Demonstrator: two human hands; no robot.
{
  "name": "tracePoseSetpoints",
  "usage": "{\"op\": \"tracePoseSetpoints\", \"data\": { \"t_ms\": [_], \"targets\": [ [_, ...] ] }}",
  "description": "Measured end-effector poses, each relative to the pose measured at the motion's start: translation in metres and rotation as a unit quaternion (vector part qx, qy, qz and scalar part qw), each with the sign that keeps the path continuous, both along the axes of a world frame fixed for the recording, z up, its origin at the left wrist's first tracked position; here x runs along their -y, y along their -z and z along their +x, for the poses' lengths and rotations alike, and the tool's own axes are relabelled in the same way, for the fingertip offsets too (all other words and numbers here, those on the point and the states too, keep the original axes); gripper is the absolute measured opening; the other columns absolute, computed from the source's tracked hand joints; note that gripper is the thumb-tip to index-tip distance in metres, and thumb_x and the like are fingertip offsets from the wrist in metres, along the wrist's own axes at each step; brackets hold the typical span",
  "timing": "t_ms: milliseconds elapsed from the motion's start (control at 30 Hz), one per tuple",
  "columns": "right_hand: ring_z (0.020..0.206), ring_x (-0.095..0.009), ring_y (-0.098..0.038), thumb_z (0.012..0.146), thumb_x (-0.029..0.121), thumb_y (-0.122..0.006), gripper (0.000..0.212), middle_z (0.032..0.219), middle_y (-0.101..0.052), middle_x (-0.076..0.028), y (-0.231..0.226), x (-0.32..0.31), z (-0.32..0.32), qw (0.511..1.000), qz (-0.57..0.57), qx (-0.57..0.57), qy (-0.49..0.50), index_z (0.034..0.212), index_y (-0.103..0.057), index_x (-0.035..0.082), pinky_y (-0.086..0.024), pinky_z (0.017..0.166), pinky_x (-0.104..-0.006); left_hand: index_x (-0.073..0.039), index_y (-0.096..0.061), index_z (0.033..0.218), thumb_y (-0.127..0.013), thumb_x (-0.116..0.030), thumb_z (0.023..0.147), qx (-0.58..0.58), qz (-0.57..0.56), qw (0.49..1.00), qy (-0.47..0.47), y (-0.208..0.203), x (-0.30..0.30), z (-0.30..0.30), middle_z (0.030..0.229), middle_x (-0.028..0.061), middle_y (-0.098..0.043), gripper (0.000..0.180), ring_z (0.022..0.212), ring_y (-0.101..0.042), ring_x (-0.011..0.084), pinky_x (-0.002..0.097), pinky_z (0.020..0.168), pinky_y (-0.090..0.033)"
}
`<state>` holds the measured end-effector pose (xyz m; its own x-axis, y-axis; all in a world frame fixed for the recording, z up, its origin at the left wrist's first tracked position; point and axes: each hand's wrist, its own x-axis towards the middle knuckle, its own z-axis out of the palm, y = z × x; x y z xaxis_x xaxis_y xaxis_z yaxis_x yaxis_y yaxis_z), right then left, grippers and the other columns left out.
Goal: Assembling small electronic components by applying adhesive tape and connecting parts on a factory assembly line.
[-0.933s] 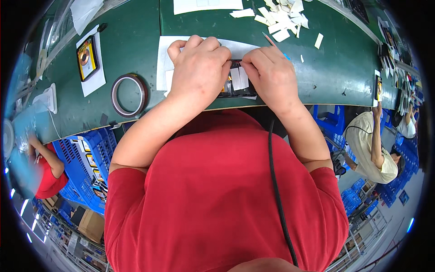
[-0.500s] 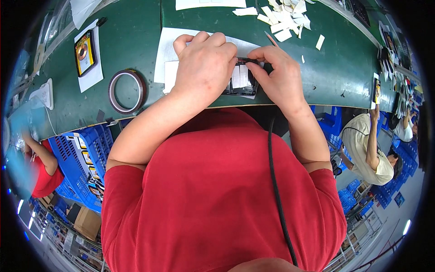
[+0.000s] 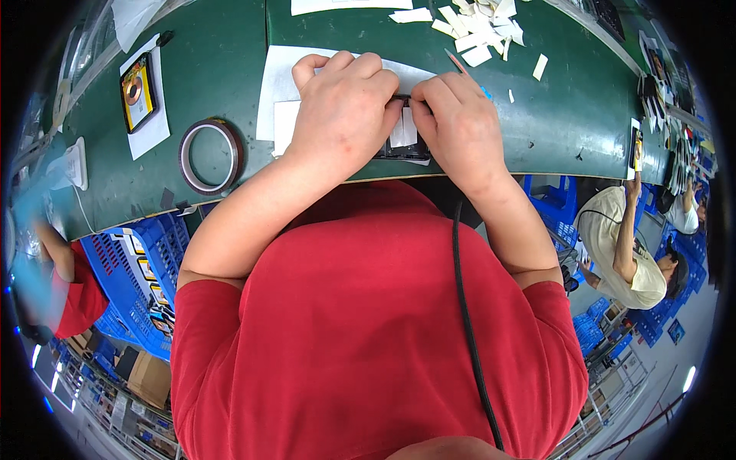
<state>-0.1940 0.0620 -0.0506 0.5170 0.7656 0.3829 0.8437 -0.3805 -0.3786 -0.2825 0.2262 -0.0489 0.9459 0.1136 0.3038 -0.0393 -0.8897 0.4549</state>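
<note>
A black flat device [image 3: 404, 151], like an opened phone housing, lies near the bench's front edge with a white strip [image 3: 404, 129] on it. Curled over its left part, my left hand [image 3: 341, 107] has its thumb against the device and hides that side. My right hand [image 3: 462, 126] is closed in a pinch at the upper right of the device; whatever sits between its fingertips is hidden. Beneath and beyond the left hand lies a white sheet [image 3: 277, 77], with a smaller white piece [image 3: 285, 123] beside that wrist.
A roll of brown tape [image 3: 184, 161] and a yellow-faced device [image 3: 138, 92] on paper lie to the left. Scattered white strips [image 3: 477, 56] and a thin pointed tool [image 3: 455, 61] lie beyond my right hand. A blue crate [image 3: 115, 276] stands lower left. Co-workers are at both sides.
My right hand has shifted slightly left, its fingers closing in over the device's upper right corner. My left hand keeps nearly the same place.
</note>
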Motion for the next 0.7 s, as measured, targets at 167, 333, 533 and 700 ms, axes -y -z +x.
{"op": "tracePoseSetpoints", "data": {
  "t_ms": [167, 333, 533, 700],
  "targets": [
    [0.082, -0.03, -0.065, 0.08, 0.003, -0.073, 0.013, 0.083, -0.063, -0.009, -0.001, 0.001, 0.001, 0.997, 0.021, -0.076, 0.007, 0.088, -0.064, 0.007, -0.054, 0.07, -0.0412, -0.013, -0.069, 0.082, -0.081, -0.016, 0.079, -0.003, 0.018, 1.0, -0.012, -0.001, 0.002, -0.001, 0.086, -0.0004, -0.061, 0.013, 0.089, -0.061, 0.022, 0.043, 0.094, -0.035],
    [0.081, -0.031, -0.065, 0.08, 0.003, -0.072, 0.012, 0.084, -0.064, -0.009, -0.005, 0.002, 0.001, 0.991, 0.012, -0.129, 0.016, 0.088, -0.064, 0.007, -0.054, 0.07, -0.0421, -0.013, -0.07, 0.082, -0.081, -0.017, 0.079, 0.006, 0.033, 0.999, -0.012, 0.002, 0.003, -0.001, 0.086, -0.0005, -0.061, 0.012, 0.089, -0.061, 0.0213, 0.0437, 0.096, -0.035],
    [0.079, -0.032, -0.065, 0.078, 0.002, -0.071, 0.012, 0.082, -0.063, -0.01, -0.005, -0.006, -0.002, 0.997, 0.001, -0.073, 0.025, 0.086, -0.063, 0.006, -0.054, 0.07, -0.0434, -0.014, -0.072, 0.086, -0.081, -0.016, 0.08, -0.005, 0.059, 0.998, -0.011, 0.002, 0.001, -0.003, 0.087, -0.001, -0.062, 0.011, 0.09, -0.062, 0.0208, 0.0443, 0.098, -0.035],
    [0.077, -0.032, -0.065, 0.078, 0.001, -0.07, 0.012, 0.081, -0.062, -0.01, -0.002, -0.004, 0.0, 0.997, -0.004, -0.069, 0.024, 0.086, -0.063, 0.006, -0.054, 0.069, -0.0435, -0.014, -0.075, 0.091, -0.08, -0.017, 0.081, -0.026, 0.053, 0.998, -0.018, -0.009, -0.007, -0.011, 0.09, -0.0016, -0.066, 0.011, 0.093, -0.063, 0.0202, 0.0453, 0.102, -0.035]
  ]
}}
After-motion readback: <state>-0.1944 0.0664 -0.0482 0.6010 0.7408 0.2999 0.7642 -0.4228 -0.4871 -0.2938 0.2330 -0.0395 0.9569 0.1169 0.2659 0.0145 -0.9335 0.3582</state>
